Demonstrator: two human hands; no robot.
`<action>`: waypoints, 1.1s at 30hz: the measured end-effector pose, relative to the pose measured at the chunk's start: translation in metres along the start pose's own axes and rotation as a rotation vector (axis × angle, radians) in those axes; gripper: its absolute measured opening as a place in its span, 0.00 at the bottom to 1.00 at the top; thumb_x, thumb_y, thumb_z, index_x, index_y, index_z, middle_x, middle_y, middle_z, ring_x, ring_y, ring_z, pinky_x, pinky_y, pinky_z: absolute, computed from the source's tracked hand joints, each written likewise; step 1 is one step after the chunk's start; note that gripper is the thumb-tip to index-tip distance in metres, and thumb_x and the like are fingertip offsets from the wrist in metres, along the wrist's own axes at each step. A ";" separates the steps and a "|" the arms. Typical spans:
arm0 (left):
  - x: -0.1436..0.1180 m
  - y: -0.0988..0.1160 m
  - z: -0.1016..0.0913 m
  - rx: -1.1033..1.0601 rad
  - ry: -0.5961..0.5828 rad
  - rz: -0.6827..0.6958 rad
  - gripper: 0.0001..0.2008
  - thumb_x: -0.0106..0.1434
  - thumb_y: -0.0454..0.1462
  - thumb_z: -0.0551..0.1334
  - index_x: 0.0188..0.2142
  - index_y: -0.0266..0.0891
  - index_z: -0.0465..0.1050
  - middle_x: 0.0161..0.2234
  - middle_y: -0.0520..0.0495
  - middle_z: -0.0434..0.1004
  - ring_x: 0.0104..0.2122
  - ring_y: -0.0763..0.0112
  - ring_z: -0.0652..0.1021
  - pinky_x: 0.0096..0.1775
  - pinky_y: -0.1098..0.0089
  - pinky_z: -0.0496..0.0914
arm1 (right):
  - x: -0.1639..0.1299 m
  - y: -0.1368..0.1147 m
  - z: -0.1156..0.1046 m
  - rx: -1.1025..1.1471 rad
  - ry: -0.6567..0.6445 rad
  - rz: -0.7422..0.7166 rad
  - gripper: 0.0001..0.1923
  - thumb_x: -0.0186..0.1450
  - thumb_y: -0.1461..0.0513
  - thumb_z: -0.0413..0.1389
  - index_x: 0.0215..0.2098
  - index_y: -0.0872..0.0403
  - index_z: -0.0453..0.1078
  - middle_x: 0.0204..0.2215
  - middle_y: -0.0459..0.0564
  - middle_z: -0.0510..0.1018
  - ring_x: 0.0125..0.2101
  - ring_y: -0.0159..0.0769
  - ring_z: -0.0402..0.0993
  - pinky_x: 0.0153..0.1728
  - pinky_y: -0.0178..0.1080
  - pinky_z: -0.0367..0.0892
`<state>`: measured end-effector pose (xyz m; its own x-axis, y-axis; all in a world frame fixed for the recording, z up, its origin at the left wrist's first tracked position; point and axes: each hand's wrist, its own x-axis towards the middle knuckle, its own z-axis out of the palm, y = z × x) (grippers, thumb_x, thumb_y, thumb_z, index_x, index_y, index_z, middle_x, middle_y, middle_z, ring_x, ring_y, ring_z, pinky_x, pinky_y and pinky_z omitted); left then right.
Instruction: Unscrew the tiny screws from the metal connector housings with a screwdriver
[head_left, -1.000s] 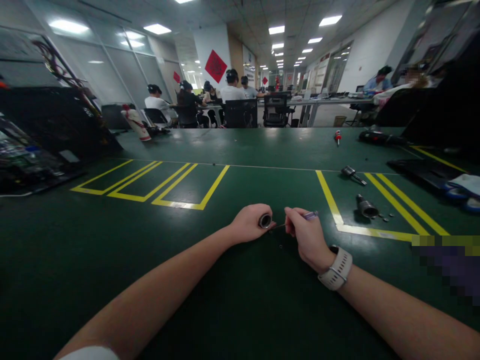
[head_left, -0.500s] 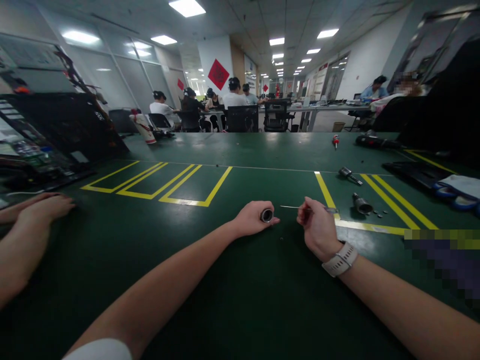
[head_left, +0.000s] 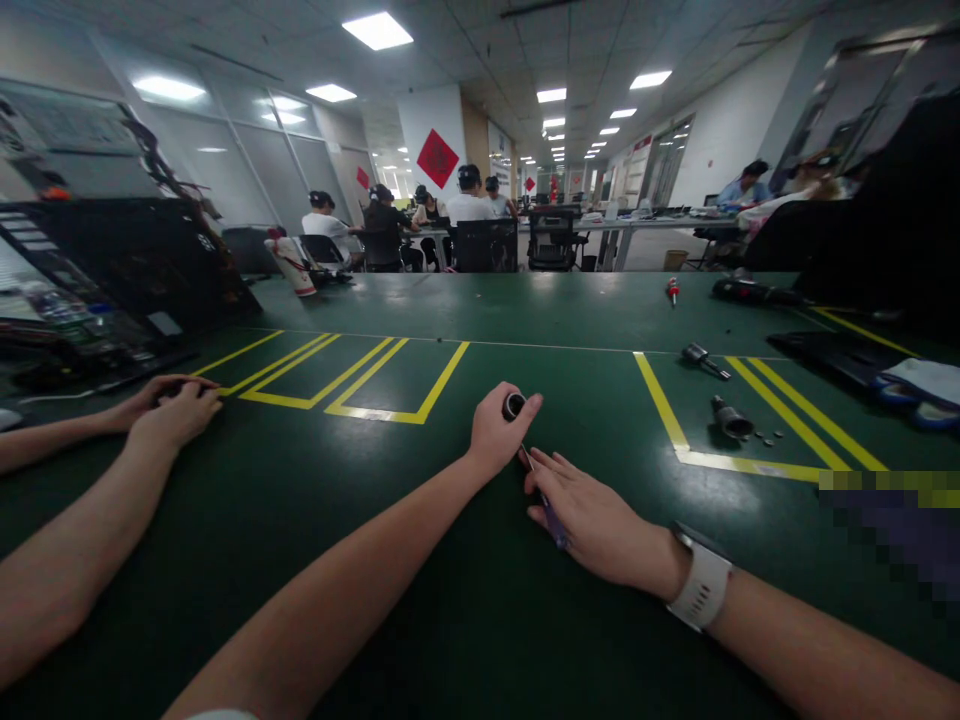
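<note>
My left hand (head_left: pixel 497 432) is closed around a short hollow metal cylinder (head_left: pixel 514 405), whose dark round opening faces up toward me. Most of its body is hidden by my fingers and palm. Just below and to the right, my right hand (head_left: pixel 589 505) grips a thin screwdriver (head_left: pixel 555 527) with a translucent purplish handle. Its slim shaft slants up toward the underside of my left hand, and I cannot make out where the tip ends. To the right on the green table lies a dark metal drill-chuck-like part (head_left: pixel 731 418) with several small pieces beside it.
Another person's hands (head_left: pixel 176 408) rest at the left around a dark item. Farther right are a metal part with a shaft (head_left: pixel 705 360), a red-handled tool (head_left: pixel 673 291), a black power tool (head_left: pixel 757 290) and a black tray (head_left: pixel 825 355). Yellow tape (head_left: pixel 442 385) marks the green table.
The cylinder has turned so its opening faces more upward. My right hand has moved down and left, swinging the screwdriver to a steep slant. The other person's hands have shifted right.
</note>
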<state>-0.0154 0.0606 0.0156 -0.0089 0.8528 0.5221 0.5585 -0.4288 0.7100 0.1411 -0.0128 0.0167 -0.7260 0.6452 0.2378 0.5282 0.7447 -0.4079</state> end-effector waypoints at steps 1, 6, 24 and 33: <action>0.000 0.000 -0.001 0.008 -0.002 0.000 0.15 0.60 0.47 0.56 0.25 0.38 0.62 0.21 0.56 0.59 0.22 0.76 0.63 0.26 0.74 0.59 | -0.001 -0.003 0.001 -0.024 -0.006 -0.004 0.10 0.65 0.63 0.49 0.43 0.59 0.64 0.56 0.65 0.64 0.60 0.46 0.53 0.59 0.52 0.52; 0.001 0.002 -0.003 0.114 -0.028 0.055 0.12 0.63 0.42 0.52 0.27 0.38 0.65 0.24 0.53 0.64 0.25 0.74 0.67 0.30 0.72 0.61 | -0.003 -0.005 0.004 -0.032 -0.001 -0.036 0.13 0.66 0.59 0.48 0.45 0.59 0.63 0.59 0.65 0.60 0.61 0.47 0.50 0.59 0.53 0.52; -0.087 0.058 -0.087 0.487 -0.662 0.120 0.04 0.59 0.35 0.55 0.31 0.38 0.67 0.34 0.47 0.69 0.35 0.66 0.68 0.37 0.64 0.62 | 0.001 -0.012 -0.001 -0.100 0.011 -0.041 0.13 0.64 0.63 0.48 0.46 0.61 0.64 0.60 0.67 0.56 0.61 0.48 0.49 0.58 0.53 0.53; -0.092 0.072 -0.098 0.317 -0.822 0.207 0.15 0.51 0.42 0.66 0.37 0.42 0.68 0.41 0.47 0.70 0.40 0.63 0.68 0.43 0.62 0.63 | -0.030 -0.047 0.020 -0.159 0.026 -0.199 0.20 0.64 0.65 0.48 0.52 0.68 0.63 0.56 0.68 0.63 0.57 0.50 0.58 0.55 0.48 0.62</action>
<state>-0.0555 -0.0777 0.0650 0.6446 0.7636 0.0366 0.6865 -0.5992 0.4120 0.1292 -0.0707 0.0114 -0.8119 0.4860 0.3234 0.4402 0.8735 -0.2078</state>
